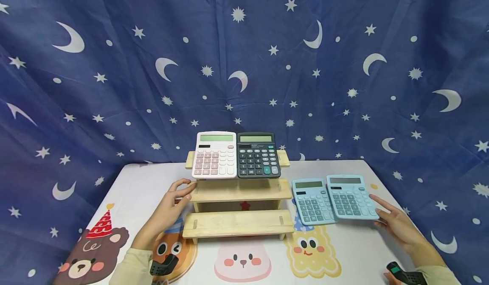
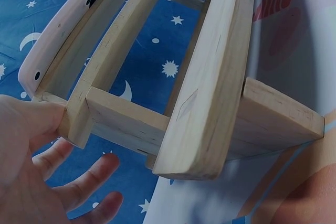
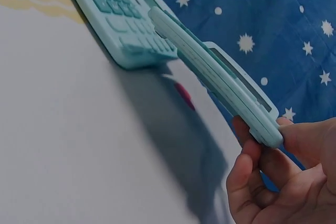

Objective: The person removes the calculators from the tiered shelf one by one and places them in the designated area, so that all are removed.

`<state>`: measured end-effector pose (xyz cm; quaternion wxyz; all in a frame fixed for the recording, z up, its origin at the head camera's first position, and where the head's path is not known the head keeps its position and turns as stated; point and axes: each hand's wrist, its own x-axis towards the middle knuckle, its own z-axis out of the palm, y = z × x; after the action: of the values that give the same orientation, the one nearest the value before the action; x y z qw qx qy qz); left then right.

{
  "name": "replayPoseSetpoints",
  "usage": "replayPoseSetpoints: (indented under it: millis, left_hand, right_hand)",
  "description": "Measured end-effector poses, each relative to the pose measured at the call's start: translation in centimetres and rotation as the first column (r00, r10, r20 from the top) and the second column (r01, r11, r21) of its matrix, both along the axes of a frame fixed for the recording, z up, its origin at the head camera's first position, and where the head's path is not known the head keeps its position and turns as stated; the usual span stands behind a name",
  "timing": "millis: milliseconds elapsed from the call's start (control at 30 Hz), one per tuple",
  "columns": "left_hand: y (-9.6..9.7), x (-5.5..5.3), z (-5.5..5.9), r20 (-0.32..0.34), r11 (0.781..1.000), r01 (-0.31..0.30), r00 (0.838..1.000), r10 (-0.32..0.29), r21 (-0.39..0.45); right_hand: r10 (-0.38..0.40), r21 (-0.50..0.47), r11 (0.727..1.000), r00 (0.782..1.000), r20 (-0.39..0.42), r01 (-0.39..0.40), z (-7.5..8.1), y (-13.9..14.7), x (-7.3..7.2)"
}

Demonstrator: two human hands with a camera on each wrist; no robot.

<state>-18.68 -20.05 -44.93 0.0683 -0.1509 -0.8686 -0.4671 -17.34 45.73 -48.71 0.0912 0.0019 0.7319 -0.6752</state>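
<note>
My right hand (image 1: 399, 225) pinches the right edge of a light-blue calculator (image 1: 352, 198), thumb on one face and fingers on the other. In the right wrist view this calculator (image 3: 220, 80) is raised and tilted above the table. Beside it, partly overlapped in the head view, lies a second light-blue calculator (image 1: 313, 202). My left hand (image 1: 168, 213) holds the left end of the middle board of a wooden tiered stand (image 1: 238, 223); its other fingers (image 2: 92, 179) spread free. Side by side on the top tier lean a white calculator with pink keys (image 1: 215, 155) and a black calculator (image 1: 258, 155).
The lower two boards of the stand carry nothing. A white tablecloth (image 1: 363, 251) with cartoon animals covers the table. Behind it hangs a dark-blue curtain (image 1: 244, 64) with moons and stars. A dark wrist strap (image 1: 164, 265) sits on my left wrist.
</note>
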Motion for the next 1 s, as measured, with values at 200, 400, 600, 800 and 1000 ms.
replayPoseSetpoints:
  millis: [200,400,600,800,1000]
  left_hand:
    - [0.0,-0.1,-0.1,-0.003,1.0,-0.001,1.0,0.001,0.003]
    - [-0.1,0.0,0.0,0.002,1.0,0.007,1.0,-0.007,0.004]
    - [0.0,0.0,0.1,0.001,1.0,0.009,1.0,-0.009,0.003]
    - [0.0,0.0,0.0,-0.009,1.0,0.005,1.0,-0.005,-0.001]
    - [0.0,0.0,-0.1,-0.007,1.0,0.001,1.0,-0.001,-0.003]
  right_hand:
    - [0.001,0.032,0.999,0.999,0.034,-0.003,-0.1,0.9,-0.5]
    - [-0.037,0.141,0.99,0.995,0.087,0.025,-0.6,1.0,-0.7]
    - [-0.067,0.287,0.957,0.991,0.113,0.032,-1.1,0.8,-1.1]
    - [-0.098,0.443,0.895,0.992,0.083,0.052,-1.1,0.4,-1.2]
    - [-0.128,0.522,0.851,0.985,0.113,0.051,-0.6,-0.1,-1.5]
